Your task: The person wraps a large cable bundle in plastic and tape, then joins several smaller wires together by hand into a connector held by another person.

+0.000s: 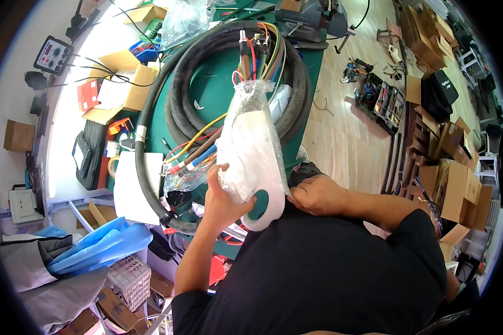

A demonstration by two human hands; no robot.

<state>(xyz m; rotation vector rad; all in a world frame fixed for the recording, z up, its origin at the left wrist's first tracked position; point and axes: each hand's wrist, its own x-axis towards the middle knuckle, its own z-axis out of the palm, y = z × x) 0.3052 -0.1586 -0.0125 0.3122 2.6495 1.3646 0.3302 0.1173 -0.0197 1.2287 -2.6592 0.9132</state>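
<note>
A white moulded piece with a ring-shaped handle [274,209], mostly covered in clear bubble wrap [246,139], stands in front of my body. My left hand [223,192] is closed on its lower left side, the thumb near the handle's opening. My right hand [317,195] is curled shut beside the handle's right edge, against a dark item [304,172]; what its fingers hold is hidden. Beyond the wrapped piece lies a coil of thick black cable [179,84]. Bare coloured wires with metal pins [243,47] stick up at its top, and more stripped wires [193,159] lie left of the wrap.
The green table [207,84] carries the coil, a white sheet [129,190] and a grey bench vise [318,17] at the far edge. An open cardboard box [134,89] stands left. On the floor at right lie a toolbox [381,103] and several cartons [458,190].
</note>
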